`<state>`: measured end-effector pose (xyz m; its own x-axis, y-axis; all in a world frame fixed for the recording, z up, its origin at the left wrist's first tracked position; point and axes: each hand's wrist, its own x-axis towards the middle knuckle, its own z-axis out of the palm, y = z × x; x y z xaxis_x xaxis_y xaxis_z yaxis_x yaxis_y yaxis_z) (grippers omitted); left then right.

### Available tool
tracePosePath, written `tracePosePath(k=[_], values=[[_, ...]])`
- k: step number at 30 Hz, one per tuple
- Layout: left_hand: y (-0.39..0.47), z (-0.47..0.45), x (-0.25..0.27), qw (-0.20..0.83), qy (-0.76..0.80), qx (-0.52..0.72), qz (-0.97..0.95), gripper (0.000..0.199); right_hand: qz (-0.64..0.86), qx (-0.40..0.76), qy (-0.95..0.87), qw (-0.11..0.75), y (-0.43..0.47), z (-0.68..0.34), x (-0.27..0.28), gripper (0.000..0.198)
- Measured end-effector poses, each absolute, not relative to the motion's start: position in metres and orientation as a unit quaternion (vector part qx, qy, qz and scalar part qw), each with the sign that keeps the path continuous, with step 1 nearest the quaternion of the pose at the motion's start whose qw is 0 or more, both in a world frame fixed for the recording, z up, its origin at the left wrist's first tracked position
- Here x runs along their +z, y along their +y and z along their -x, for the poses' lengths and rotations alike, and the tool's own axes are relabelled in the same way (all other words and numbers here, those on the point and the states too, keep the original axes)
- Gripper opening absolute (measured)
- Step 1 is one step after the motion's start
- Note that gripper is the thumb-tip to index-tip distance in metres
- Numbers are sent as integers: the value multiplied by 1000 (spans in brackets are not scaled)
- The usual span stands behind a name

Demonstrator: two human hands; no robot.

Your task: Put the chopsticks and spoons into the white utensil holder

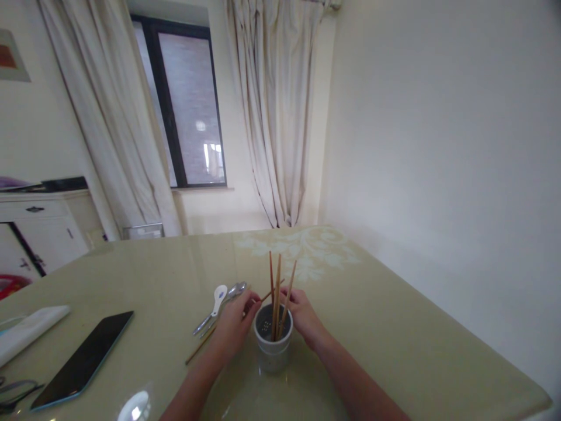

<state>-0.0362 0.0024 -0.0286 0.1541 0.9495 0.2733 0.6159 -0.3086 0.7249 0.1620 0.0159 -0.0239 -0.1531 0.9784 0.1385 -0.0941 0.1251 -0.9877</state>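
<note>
A light grey holder cup [274, 349] with holes in its base stands upright on the table. Several wooden chopsticks [277, 286] lean inside it, one of them reddish. Left of the cup, my left hand [239, 313] has its fingers closed on a chopstick [268, 295] slanting up to the right above the rim. My right hand [302, 313] is at the cup's right side, fingers curled together behind the chopsticks; whatever they pinch is hidden. Beside my left hand lie a white spoon [220, 297], metal spoons [239, 287] and another chopstick [199, 351], partly covered by my forearm.
The glossy table [416, 351] meets a bare wall on the right. A dark tablet-like device [87, 356], a white strip-shaped object [35, 330] and eyeglasses [20, 392] lie at the left. A white cabinet [48, 225] and curtains [280, 117] are beyond.
</note>
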Motion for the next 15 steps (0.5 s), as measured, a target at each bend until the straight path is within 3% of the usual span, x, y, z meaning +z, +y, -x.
tracePosePath(k=[4, 7, 10, 15], values=[[0, 30, -23, 254, 520, 370, -727, 36, 383, 535, -523, 542, 17, -157, -24, 57], [1, 38, -20, 131, 602, 318, -721, 39, 396, 460, -487, 628, 24, -169, -15, 56], [2, 50, -20, -15, 689, 190, -700, 30, 395, 345, -444, 726, 30, -195, 0, 52], [-1, 58, -24, -77, 724, 70, -682, 31, 320, 287, -328, 841, 32, -236, 19, 45]])
